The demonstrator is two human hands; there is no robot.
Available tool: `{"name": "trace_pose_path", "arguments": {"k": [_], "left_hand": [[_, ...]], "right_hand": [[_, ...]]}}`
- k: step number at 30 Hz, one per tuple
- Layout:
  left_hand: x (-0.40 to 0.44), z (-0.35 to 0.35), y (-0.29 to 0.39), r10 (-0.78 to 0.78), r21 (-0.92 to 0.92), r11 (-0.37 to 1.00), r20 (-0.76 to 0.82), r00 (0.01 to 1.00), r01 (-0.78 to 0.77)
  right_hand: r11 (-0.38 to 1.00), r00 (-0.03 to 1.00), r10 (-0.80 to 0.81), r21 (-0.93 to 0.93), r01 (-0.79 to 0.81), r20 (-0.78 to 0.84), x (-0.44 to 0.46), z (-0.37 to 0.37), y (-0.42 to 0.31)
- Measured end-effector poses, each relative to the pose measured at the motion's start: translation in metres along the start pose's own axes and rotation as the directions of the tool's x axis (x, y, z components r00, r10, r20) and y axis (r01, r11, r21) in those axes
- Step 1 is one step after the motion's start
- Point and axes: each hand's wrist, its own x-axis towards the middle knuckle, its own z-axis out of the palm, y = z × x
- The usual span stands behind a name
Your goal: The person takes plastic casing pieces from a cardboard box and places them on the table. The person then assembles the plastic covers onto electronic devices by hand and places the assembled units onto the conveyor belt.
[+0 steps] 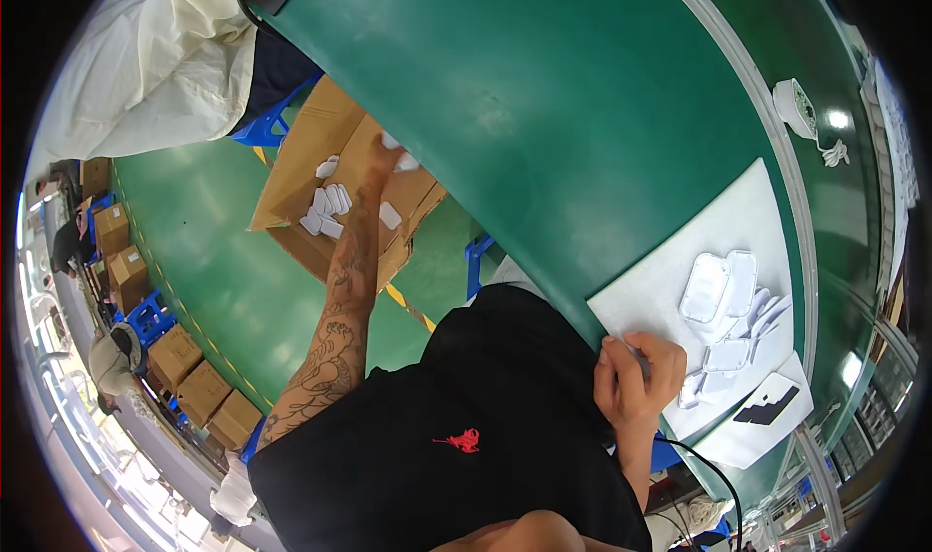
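My left hand (382,158), at the end of a tattooed forearm, reaches down into an open cardboard box (309,130) beside the table. White plastic covers (406,163) show at its fingers, which look closed around them; the fingertips are partly hidden. Several more white covers (325,202) lie loose in the box. On the right, my right hand (641,377) rests at the near edge of a white foam sheet (660,290), its fingers curled. What they hold, if anything, cannot be made out. Just beyond it lies a pile of white plastic covers (723,295).
The green table (544,96) runs diagonally across the view. A white card with a black shape (767,406) lies beside the foam sheet. Farther back is a white round device with a cord (796,110). A person in pale clothing (155,66) sits at upper left; cardboard boxes (204,392) line the floor.
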Motion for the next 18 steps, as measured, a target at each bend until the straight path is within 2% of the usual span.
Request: {"name": "trace_pose_path", "arguments": {"k": [1,3,10,18], "left_hand": [[0.015,0.000,0.010,-0.082,-0.115,0.990,-0.031,0.996,0.078],[0.036,-0.002,0.029,-0.176,-0.192,0.968,-0.050,0.983,0.164],[0.053,0.011,0.061,-0.197,-0.099,0.976,-0.040,0.980,0.192],[0.030,0.004,0.058,-0.157,-0.039,0.987,-0.012,0.988,0.156]], "right_hand": [[1.000,1.000,-0.002,-0.001,0.002,-0.001,0.000,0.000,0.001],[1.000,1.000,-0.001,-0.004,0.001,-0.002,0.000,0.002,0.000],[1.000,1.000,0.003,-0.017,-0.003,-0.009,0.001,0.002,-0.001],[1.000,1.000,0.000,0.003,0.000,0.014,0.005,0.001,-0.004]]}}
